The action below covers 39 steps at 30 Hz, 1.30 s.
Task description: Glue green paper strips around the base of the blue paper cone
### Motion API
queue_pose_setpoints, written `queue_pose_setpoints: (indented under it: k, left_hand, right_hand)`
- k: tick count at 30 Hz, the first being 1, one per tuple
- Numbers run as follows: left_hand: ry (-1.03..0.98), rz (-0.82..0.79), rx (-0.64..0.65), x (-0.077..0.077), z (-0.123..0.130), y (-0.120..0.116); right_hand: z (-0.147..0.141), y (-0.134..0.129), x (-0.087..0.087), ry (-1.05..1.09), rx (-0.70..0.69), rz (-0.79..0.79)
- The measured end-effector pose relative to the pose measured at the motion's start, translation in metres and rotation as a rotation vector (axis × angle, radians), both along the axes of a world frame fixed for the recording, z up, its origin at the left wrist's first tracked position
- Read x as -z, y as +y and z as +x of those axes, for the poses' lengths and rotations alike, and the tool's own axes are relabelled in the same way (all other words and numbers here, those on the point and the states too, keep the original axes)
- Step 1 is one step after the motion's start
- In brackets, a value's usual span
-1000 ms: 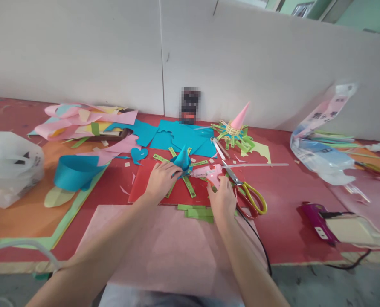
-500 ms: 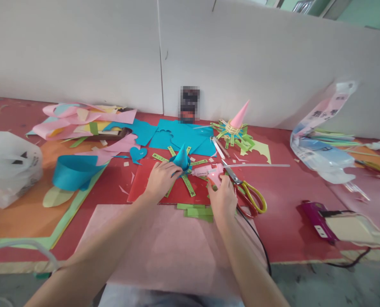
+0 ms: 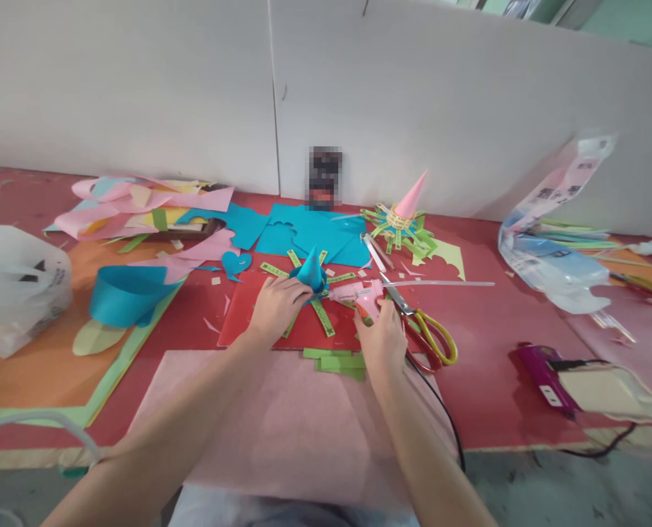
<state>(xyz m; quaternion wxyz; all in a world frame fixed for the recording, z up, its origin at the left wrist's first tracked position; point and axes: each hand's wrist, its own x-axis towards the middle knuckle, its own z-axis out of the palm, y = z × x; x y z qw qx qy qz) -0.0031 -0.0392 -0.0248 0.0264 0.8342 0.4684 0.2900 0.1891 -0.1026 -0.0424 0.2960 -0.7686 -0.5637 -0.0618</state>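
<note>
Gripping a pink plastic glue gun [image 3: 367, 294], the right hand [image 3: 383, 340] points its nozzle [image 3: 335, 295] toward a pointed blue paper cone [image 3: 311, 271], which the left hand [image 3: 276, 307] holds near the far edge of the glossy red board [image 3: 240, 322].

On the left, a white plastic bag [image 3: 21, 300] rests on an orange paper sheet [image 3: 34, 373], with a curled blue paper band [image 3: 120, 301] to its right. A grey partition [image 3: 139, 88] stands at the far side. On the right, a printed plastic packet [image 3: 559, 274] lies beyond a purple power socket [image 3: 537, 371]
</note>
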Motion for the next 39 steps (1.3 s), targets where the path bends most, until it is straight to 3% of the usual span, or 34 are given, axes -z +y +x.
queue_pose_setpoints:
  k: [39]
  left_hand:
    - [-0.003,0.015,0.015,0.0087,0.0043,0.0029]
  right_hand:
    - [-0.0015,0.001,-0.0015,-0.009,0.056,-0.076]
